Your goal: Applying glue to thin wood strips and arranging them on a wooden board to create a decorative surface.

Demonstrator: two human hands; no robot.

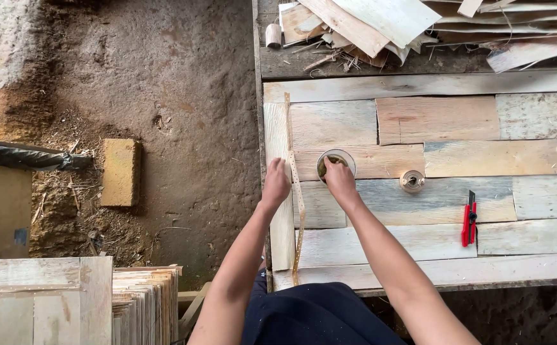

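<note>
Tape roll [336, 165]: we see a pale ring on the veneer sheet [432, 121], near its left end.
Right hand [340, 177]: fingers curled, gripping the roll.
Left hand [276, 182]: closed, pressing the tape strip [299, 211] flat.

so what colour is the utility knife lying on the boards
Red with black parts; the utility knife shows in the head view, right of both hands.

A narrow strip of pale tape [299, 211] lies lengthwise along the left edge of a patchwork of thin veneer sheets [432, 166], running from the far edge to the near edge and dotted with small holes. Just right of it stands a small round open container [336, 161], its dark greenish contents showing.
</note>
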